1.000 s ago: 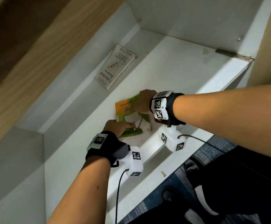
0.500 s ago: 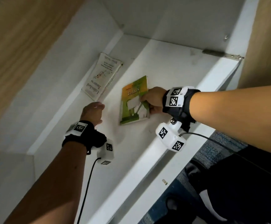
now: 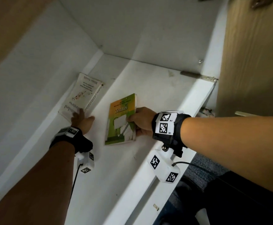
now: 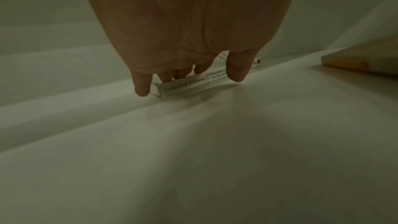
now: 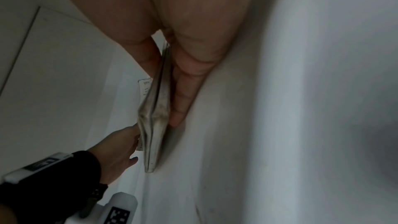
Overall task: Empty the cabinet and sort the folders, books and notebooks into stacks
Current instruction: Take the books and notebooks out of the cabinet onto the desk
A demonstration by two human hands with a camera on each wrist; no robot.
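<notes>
A green and orange "Tennis" book [image 3: 122, 119] lies on the white cabinet shelf [image 3: 161, 88]. My right hand [image 3: 137, 120] pinches its right edge, thumb on the cover and fingers under it; in the right wrist view the book's page edge [image 5: 155, 117] runs between thumb and fingers. A white book [image 3: 82, 96] leans against the cabinet's left wall. My left hand [image 3: 82, 118] reaches its lower end with fingers spread and straight. In the left wrist view the left hand [image 4: 189, 74] hovers over the white book's spine [image 4: 193, 83]; whether the fingertips touch it is unclear.
The cabinet's white back wall [image 3: 148, 30] and left wall [image 3: 39, 65] close in the shelf. A wooden door [image 3: 253, 54] stands open at the right on a metal hinge [image 3: 197, 75]. Below the shelf front lies blue-grey carpet [image 3: 204, 168].
My left hand has left the Tennis book and moved left and back to the white book. My right hand keeps hold of the Tennis book's right edge.
</notes>
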